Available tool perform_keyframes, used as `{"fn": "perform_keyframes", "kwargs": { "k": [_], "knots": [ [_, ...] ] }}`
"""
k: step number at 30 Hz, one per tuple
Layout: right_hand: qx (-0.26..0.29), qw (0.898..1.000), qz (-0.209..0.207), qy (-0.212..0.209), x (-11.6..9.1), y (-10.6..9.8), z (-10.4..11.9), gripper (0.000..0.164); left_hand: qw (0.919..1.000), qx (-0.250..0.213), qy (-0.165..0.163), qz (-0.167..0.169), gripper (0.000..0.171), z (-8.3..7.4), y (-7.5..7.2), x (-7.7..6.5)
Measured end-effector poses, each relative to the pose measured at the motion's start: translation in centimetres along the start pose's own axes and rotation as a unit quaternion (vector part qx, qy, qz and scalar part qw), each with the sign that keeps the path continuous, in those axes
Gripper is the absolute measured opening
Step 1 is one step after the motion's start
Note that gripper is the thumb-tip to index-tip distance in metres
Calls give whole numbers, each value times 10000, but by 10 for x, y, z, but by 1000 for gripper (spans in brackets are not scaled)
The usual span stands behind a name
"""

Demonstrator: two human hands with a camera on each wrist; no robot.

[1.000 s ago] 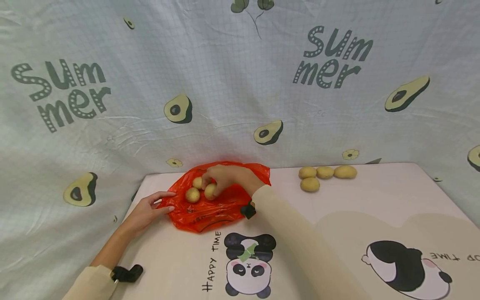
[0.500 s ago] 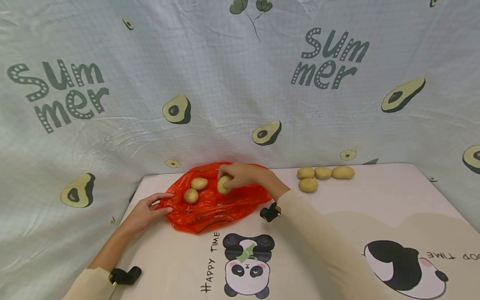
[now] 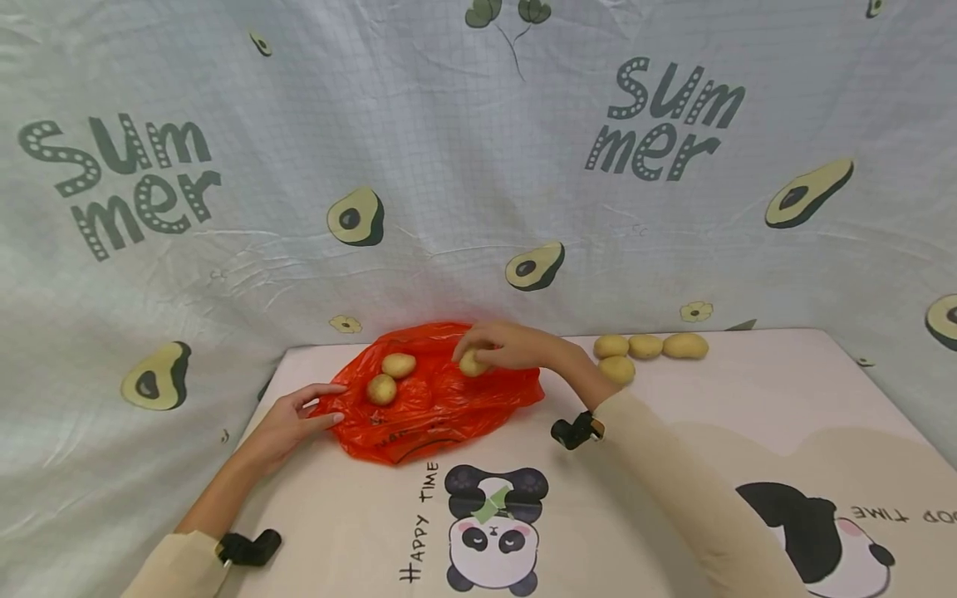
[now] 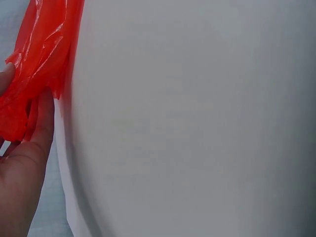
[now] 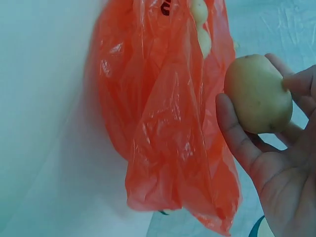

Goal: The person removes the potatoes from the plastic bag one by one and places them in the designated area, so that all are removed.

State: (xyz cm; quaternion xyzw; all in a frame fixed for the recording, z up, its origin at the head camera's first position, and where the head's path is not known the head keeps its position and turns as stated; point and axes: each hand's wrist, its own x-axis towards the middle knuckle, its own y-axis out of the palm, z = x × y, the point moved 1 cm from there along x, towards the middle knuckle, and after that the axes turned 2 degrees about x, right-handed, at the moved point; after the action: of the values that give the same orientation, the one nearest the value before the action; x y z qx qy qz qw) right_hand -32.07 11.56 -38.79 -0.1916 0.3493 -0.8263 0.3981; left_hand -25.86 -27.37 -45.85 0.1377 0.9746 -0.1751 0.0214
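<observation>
A red plastic bag (image 3: 449,407) lies spread on the table, with two potatoes (image 3: 382,389) on its left part. My right hand (image 3: 511,344) grips another potato (image 5: 259,94) between thumb and fingers, over the bag's right part in the head view. In the right wrist view this potato stands beside the bag's raised, crumpled plastic. At the bag's left edge, my left hand (image 3: 287,422) holds the plastic between thumb and fingers. The left wrist view has the bag's folds (image 4: 47,44) between the thumb and fingers, part of the hand cut off by the frame.
Several potatoes (image 3: 646,346) sit grouped at the table's back right, one partly behind my right forearm. A printed cloth (image 3: 449,166) hangs along the back. The pale table top (image 3: 336,515) carries panda drawings and lettering.
My right hand has lifted a potato from beside the other two and moved right with it, over the bag. The left hand stays at the bag's left edge.
</observation>
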Motion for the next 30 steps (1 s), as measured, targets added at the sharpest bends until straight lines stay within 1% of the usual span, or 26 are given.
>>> {"fn": "perform_keyframes", "kwargs": {
  "k": [4,8,10,15,24,30],
  "knots": [
    [-130,9998,-121,-123,-5,-1,-5,30,10000,-46,-7,23,54,2,0,1],
    [-187,9996,-153,-151,-8,-1,-4,41,10000,-46,-47,10,54,2,0,0],
    [-272,9994,-154,-177,-8,-1,-4,44,10000,-49,-48,-1,54,1,0,0],
    [-551,9981,-190,-218,-10,0,-3,44,9999,-110,-62,10,53,1,1,0],
    [-662,9967,-422,-189,-19,1,-1,47,9999,-114,-111,-34,54,0,1,0],
    [-702,9957,-589,-112,-29,-1,5,45,9999,-108,-88,-26,54,-1,2,-1]
  ]
}}
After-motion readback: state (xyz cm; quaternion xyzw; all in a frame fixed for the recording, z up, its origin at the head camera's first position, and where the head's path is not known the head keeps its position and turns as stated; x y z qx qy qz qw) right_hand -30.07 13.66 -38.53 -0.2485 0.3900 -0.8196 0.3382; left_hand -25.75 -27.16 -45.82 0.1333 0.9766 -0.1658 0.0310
